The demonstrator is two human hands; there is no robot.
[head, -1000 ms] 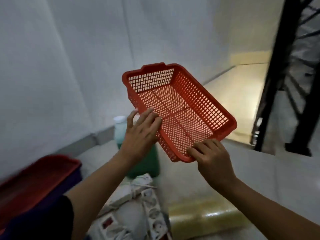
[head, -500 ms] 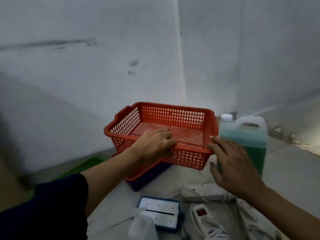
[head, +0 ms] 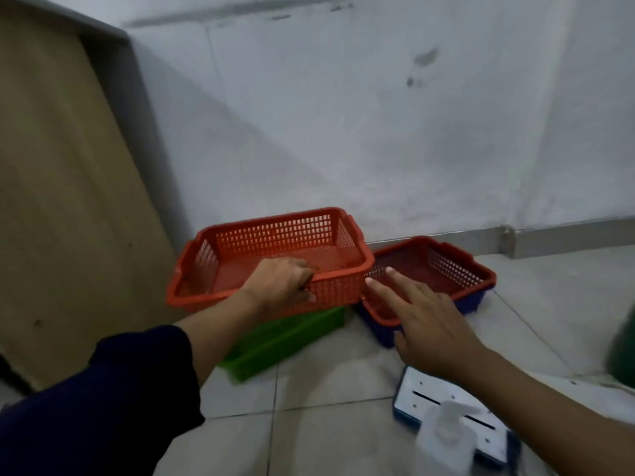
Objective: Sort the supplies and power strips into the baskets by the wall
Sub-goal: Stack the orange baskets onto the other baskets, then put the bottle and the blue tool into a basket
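My left hand (head: 282,282) grips the near rim of an orange mesh basket (head: 275,235) and holds it over a green basket (head: 285,338) by the wall. To its right a dark red basket (head: 446,266) sits nested in a blue basket (head: 474,302) on the floor. My right hand (head: 424,316) hovers in front of that pair with fingers spread and nothing in it. A blue-edged white power strip (head: 429,393) and a clear pump bottle (head: 443,438) lie at the lower right.
A brown board (head: 58,201) leans against the wall at the left. The grey wall (head: 378,115) and its skirting run behind the baskets. A green jug edge (head: 623,352) shows at the far right. Tiled floor (head: 309,424) lies in front.
The orange basket came down from mid-air and moved left over the green basket. My right hand let go of it and now hovers open; the view swung left.
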